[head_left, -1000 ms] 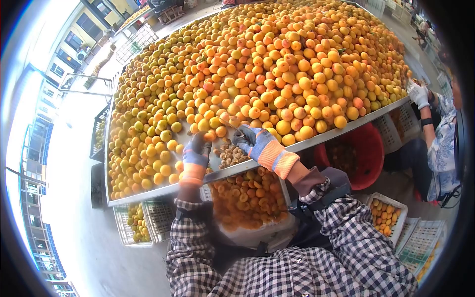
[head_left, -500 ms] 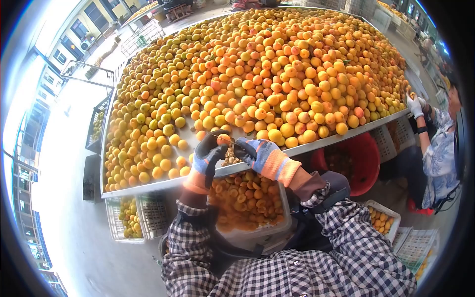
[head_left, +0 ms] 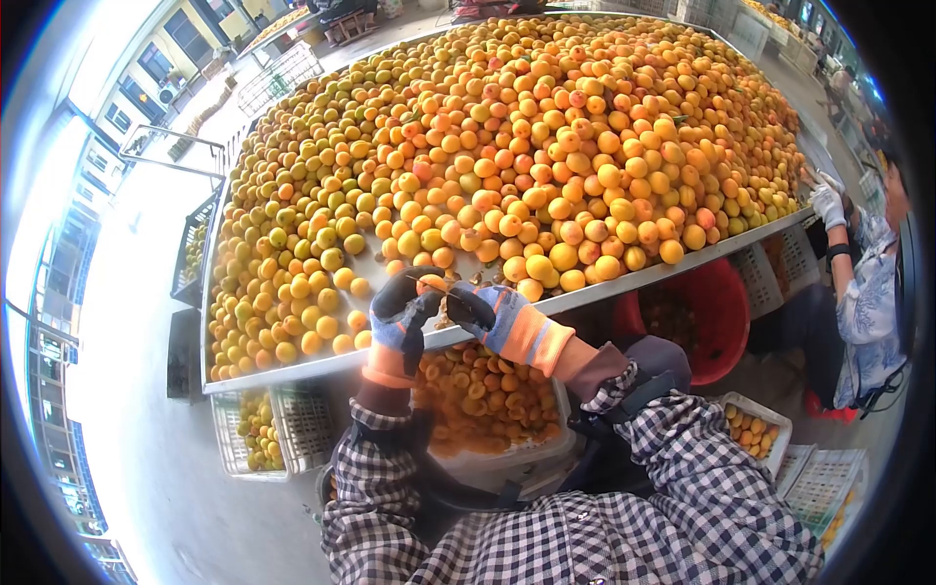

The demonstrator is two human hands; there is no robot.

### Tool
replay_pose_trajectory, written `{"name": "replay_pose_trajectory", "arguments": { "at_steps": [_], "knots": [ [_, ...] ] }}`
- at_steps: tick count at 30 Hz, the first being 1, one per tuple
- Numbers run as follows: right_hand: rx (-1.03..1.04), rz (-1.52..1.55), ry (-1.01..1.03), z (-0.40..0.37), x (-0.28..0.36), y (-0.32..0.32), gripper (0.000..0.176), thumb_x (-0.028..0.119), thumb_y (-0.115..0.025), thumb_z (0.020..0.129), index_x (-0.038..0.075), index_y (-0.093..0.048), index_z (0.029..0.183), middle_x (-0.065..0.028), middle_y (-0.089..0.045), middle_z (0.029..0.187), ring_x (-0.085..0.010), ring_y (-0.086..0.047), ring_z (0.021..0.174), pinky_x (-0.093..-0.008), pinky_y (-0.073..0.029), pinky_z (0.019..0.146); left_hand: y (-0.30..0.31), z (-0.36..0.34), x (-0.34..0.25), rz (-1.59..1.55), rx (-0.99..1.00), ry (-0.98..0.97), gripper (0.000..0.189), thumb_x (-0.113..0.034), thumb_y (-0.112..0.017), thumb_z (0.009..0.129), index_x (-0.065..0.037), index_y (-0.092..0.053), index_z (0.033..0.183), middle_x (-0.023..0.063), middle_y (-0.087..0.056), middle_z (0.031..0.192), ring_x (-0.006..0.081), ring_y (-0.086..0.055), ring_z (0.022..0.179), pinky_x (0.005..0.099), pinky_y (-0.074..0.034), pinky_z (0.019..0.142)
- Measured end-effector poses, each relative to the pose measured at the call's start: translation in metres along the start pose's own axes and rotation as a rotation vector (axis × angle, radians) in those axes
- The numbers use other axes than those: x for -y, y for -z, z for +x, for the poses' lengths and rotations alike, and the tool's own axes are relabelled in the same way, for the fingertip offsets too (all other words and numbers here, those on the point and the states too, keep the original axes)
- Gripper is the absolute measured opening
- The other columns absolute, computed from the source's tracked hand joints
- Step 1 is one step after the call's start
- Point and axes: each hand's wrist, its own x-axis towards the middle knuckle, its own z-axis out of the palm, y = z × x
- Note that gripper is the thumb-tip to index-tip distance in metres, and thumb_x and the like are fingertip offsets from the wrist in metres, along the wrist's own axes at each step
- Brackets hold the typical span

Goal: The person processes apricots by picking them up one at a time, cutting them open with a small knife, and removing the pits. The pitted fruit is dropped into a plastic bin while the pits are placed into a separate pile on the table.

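Note:
Both my hands wear grey-blue gloves with dark fingertips and orange cuffs, and they meet above the table's near edge. My left hand is closed on an orange apricot, partly hidden by its fingers. From the other side, the closed fingers of my right hand pinch the fruit's edge; whether a small tool is among them I cannot make out. Beyond my hands, a heap of yellow-orange apricots covers the metal-rimmed table. Below them sits a white crate of opened apricots.
A red tub stands under the table at right. Near it is a crate of apricots. White crates stand at lower left. On the right, a co-worker's gloved hand is at the table's edge.
The apricot between my hands is now more covered by my fingers, and my right hand has shifted slightly left and down. The co-worker's hand has moved slightly down and right.

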Motion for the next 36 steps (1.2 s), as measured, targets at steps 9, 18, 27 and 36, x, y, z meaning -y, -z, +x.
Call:
{"name": "replay_pose_trajectory", "arguments": {
  "at_steps": [9,18,27,36],
  "knots": [
    [-0.081,-0.049,0.001,0.0,0.007,0.009,0.027,0.025,-0.06,0.087,0.008,-0.054,0.108,-0.0176,-0.064,0.085,-0.0369,-0.063,0.082,-0.0429,-0.05,0.068,0.0,0.006,-0.003,0.062,0.028,0.033,0.038,-0.012,-0.066,0.082,0.001,-0.059,0.116,0.0026,-0.065,0.099,0.0105,-0.061,0.086,0.0239,-0.048,0.078],
    [-0.178,0.031,0.037,0.0,0.014,-0.01,0.022,0.008,-0.059,0.083,0.004,-0.055,0.104,-0.0175,-0.062,0.091,-0.0368,-0.059,0.089,-0.0426,-0.049,0.073,-0.028,-0.008,0.025,-0.595,-0.072,0.245,0.057,-0.045,-0.049,0.095,0.004,-0.052,0.124,0.015,-0.061,0.113,0.0213,-0.063,0.089,0.0324,-0.049,0.082],
    [-0.137,-0.036,0.039,0.001,0.011,-0.005,0.029,0.014,-0.061,0.084,0.005,-0.053,0.111,-0.0172,-0.063,0.09,-0.0366,-0.062,0.085,-0.0409,-0.05,0.071,-0.008,0.001,0.002,0.133,0.063,0.133,0.057,-0.046,-0.042,0.097,0.005,-0.055,0.121,0.0097,-0.065,0.096,0.0171,-0.062,0.082,0.0285,-0.048,0.074],
    [-0.292,-0.176,-0.013,-0.005,0.021,0.005,0.052,0.028,-0.065,0.083,0.01,-0.042,0.126,-0.018,-0.064,0.094,-0.0377,-0.063,0.084,-0.0436,-0.051,0.07,-0.022,-0.01,0.009,-0.084,-0.027,0.219,0.039,-0.031,-0.053,0.096,0.001,-0.058,0.118,0.0054,-0.063,0.102,0.0119,-0.058,0.088,0.0265,-0.046,0.076]
  ]
}}
